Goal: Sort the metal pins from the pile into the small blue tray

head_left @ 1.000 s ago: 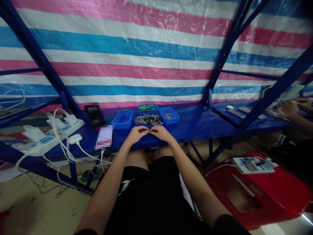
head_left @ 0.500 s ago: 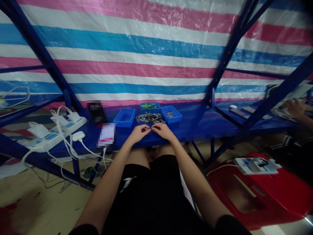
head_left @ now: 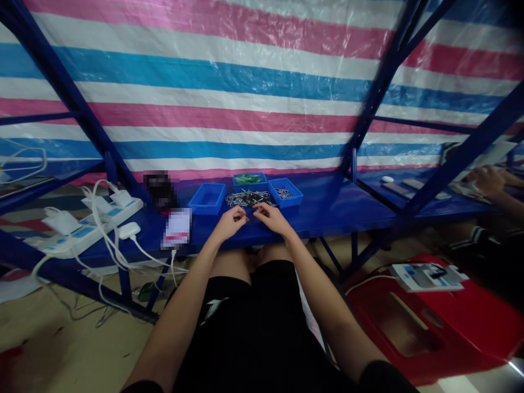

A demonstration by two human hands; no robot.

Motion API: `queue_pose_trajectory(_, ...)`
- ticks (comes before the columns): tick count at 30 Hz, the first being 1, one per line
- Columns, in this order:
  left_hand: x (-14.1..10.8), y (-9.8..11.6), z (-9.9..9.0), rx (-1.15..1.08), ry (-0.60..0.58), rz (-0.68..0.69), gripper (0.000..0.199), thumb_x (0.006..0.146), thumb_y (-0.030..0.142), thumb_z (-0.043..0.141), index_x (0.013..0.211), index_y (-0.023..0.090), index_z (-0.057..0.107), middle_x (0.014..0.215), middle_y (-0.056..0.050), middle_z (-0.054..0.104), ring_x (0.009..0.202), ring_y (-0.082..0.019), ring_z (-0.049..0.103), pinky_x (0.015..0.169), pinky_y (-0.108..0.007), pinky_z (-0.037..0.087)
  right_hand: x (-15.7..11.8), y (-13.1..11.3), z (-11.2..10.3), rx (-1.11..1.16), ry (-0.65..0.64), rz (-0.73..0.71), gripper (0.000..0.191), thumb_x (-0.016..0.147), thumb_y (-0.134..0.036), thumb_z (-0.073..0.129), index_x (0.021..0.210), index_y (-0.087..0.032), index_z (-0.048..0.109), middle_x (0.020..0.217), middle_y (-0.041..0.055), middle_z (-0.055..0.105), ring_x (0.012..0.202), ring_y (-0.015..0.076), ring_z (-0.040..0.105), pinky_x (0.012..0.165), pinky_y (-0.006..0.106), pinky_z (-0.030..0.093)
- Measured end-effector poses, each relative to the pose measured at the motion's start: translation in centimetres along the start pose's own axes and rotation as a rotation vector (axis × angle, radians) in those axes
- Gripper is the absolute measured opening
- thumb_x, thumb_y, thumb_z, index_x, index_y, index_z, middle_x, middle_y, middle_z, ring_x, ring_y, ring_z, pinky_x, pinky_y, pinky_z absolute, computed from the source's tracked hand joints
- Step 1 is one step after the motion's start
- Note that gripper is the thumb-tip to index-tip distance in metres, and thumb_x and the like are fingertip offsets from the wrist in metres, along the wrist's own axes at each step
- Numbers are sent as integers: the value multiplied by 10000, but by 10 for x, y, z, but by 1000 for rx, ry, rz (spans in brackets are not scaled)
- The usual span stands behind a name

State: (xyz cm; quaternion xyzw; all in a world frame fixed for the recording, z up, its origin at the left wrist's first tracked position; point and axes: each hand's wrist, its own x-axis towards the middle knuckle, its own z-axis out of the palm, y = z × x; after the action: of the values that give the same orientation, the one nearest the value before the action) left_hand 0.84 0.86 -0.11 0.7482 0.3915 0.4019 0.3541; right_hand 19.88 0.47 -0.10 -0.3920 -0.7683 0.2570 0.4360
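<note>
My left hand [head_left: 232, 222] is just over the front of the blue table [head_left: 335, 210], its fingers curled together around something too small to make out. Close by on its right, my right hand [head_left: 271, 218] has thumb and fingertips bent in a pinch. What it holds, if anything, cannot be seen. A small gap parts the two hands. Right behind them lies a loose heap of thin silver and black pieces [head_left: 245, 198]. Behind the heap stands a blue bin [head_left: 249, 184] with green contents. Similar silver pieces lie in the right blue bin [head_left: 291, 202]; the left blue bin [head_left: 208, 205] shows only its bare inside.
To the left are a white power strip [head_left: 82, 232] with chargers and cables, a blurred-out phone-like thing [head_left: 177, 228] and a dark item [head_left: 160, 191]. Blue metal posts [head_left: 370, 117] frame the table. A red stool-like object [head_left: 434, 322] stands right. Another person's hand [head_left: 487, 180] shows far right.
My hands, whose fingertips met half a second ago, have come slightly apart. The view has shifted a little; the bins and heap look the same.
</note>
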Motion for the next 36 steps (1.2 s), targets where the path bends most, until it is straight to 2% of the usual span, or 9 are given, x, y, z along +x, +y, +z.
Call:
queue_pose_trajectory(4, -1, 1, 0, 21, 23, 9, 142, 764, 299, 523, 790, 169, 471, 852, -51, 663, 826, -173, 629, 741, -280, 458, 0, -1, 0, 13, -7, -9, 255, 822, -310, 516, 1036, -187, 578, 848, 17, 634, 737, 116, 579, 713, 237, 436)
queue_pose_trajectory(9, -3, 6, -1, 144, -16, 0, 219, 770, 376, 533, 779, 158, 548, 713, -16, 635, 655, -144, 590, 614, -239, 434, -1, -3, 1, -10, -19, -24, 253, 829, -309, 513, 1039, -184, 576, 864, 23, 640, 758, 120, 586, 722, 237, 437)
queue_pose_trajectory(12, -3, 8, -1, 195, -28, -6, 250, 772, 395, 537, 782, 156, 606, 731, -26, 646, 660, -148, 585, 621, -241, 432, 1, -3, 0, -59, -39, -50, 201, 843, -280, 498, 988, -184, 599, 890, 26, 646, 796, 125, 589, 733, 236, 430)
queue_pose_trajectory(16, -2, 8, -4, 142, 24, -48, 272, 788, 406, 519, 818, 157, 626, 747, -35, 664, 693, -159, 608, 664, -248, 443, 3, -2, -1, -211, -90, -77, 160, 861, -229, 477, 924, -184, 618, 902, 28, 653, 821, 128, 587, 757, 236, 418)
queue_pose_trajectory(23, 5, 14, -6, 264, 71, -23, 351, 845, 444, 430, 686, 169, 579, 610, 10, 600, 590, -123, 552, 598, -220, 393, 0, -21, 4, -565, -79, -28, 198, 886, -192, 415, 1003, -170, 574, 937, 76, 629, 908, 165, 556, 791, 269, 419)
queue_pose_trajectory(28, 14, 23, -6, 362, 31, -67, 391, 885, 444, 346, 737, 181, 596, 672, -8, 623, 649, -139, 576, 633, -224, 405, 7, -30, -17, -542, -106, -18, 198, 899, -256, 414, 959, -181, 588, 906, 51, 636, 873, 149, 569, 787, 256, 429)
queue_pose_trajectory(30, 18, 23, -9, 502, 63, -106, 370, 888, 442, 339, 868, 195, 613, 782, -33, 645, 753, -171, 592, 682, -247, 416, 12, -25, -38, -587, -16, 8, 235, 909, -271, 390, 928, -183, 608, 891, 60, 641, 866, 158, 569, 793, 270, 428)
queue_pose_trajectory(33, 22, 17, -13, 803, 202, -223, 337, 871, 409, 390, 1039, 182, 573, 909, -88, 632, 882, -232, 579, 728, -296, 424, 16, -11, -69, -709, 276, 96, 279, 903, -316, 395, 998, -169, 611, 951, 104, 635, 912, 204, 553, 830, 335, 412)
queue_pose_trajectory(36, 26, 10, -11, 996, 216, -345, 316, 868, 360, 389, 1031, 151, 562, 892, -115, 610, 835, -252, 591, 668, -308, 437, 13, 1, -77, -790, 425, 166, 385, 863, -378, 459, 1160, -150, 547, 1083, 156, 587, 1013, 274, 505, 852, 420, 394)
